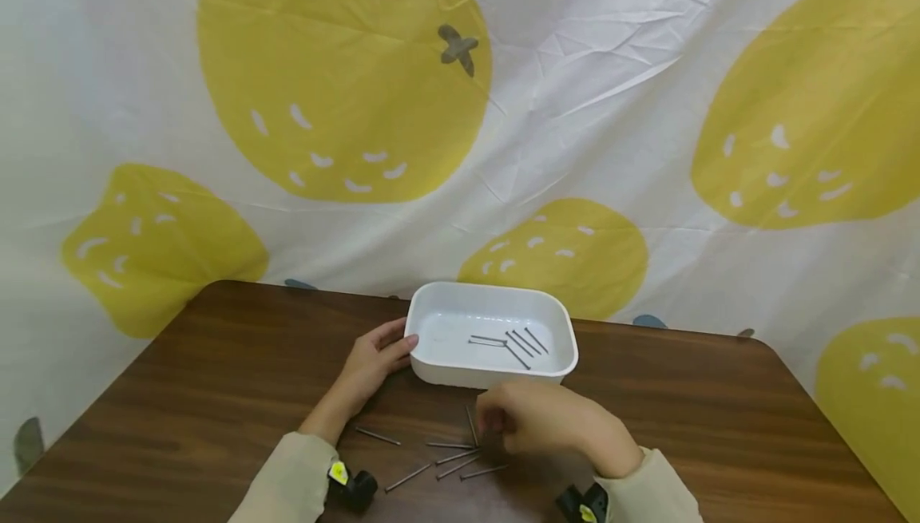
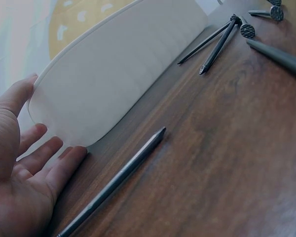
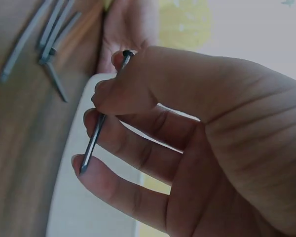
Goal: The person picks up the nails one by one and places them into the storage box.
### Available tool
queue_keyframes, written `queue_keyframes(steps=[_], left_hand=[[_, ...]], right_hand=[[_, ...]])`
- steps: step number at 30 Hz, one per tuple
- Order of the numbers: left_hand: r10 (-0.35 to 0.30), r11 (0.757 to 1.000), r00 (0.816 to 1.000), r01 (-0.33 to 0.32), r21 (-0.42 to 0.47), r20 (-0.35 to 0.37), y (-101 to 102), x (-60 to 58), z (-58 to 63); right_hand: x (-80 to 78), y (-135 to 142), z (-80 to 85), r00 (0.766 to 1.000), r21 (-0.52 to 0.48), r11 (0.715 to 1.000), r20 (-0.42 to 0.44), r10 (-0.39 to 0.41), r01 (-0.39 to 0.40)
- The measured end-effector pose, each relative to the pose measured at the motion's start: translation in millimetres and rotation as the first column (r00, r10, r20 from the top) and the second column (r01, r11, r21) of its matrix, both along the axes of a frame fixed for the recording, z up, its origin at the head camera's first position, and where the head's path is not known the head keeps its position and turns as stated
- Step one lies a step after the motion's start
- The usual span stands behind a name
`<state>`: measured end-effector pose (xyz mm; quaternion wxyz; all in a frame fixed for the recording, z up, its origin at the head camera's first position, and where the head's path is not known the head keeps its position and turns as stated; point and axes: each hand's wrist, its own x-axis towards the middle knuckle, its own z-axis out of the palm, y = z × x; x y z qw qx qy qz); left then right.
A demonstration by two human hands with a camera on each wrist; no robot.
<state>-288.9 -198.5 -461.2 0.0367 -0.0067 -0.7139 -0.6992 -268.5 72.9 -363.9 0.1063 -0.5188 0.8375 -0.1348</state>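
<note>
A white rectangular dish (image 1: 460, 375) stands toward the back of the table, with several steel nails (image 1: 527, 342) lying inside on its right half. My left hand (image 1: 374, 359) holds the dish's left end, thumb over the rim and fingers against the outer wall (image 2: 103, 74). In front of the dish, my right hand (image 1: 549, 419) hovers close over the table. Its thumb and fingers pinch one nail (image 3: 92, 140), whose head and point both show in the right wrist view.
Several loose nails lie on the dark wooden table (image 1: 180, 395) between my forearms. One nail (image 1: 377, 435) rests apart from the others, near my left wrist. A white cloth (image 1: 575, 132) printed with yellow fruit hangs behind the table.
</note>
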Motion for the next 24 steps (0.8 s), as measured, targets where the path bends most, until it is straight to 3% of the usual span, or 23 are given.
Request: queue_keyframes(steps=[18,24], left_hand=[[0.003,1.0,1.0,-0.003,0.01,-0.002,0,0.5,1.5],[0.005,1.0,1.0,-0.005,0.014,0.001,0,0.0,0.1]], right_hand=[[-52.8,-12,41.7,1.0,-0.013,1.0,-0.006,0.025,-0.025],[-73.4,-21,44.4,1.0,0.023,1.0,-0.017,0.006,-0.005]])
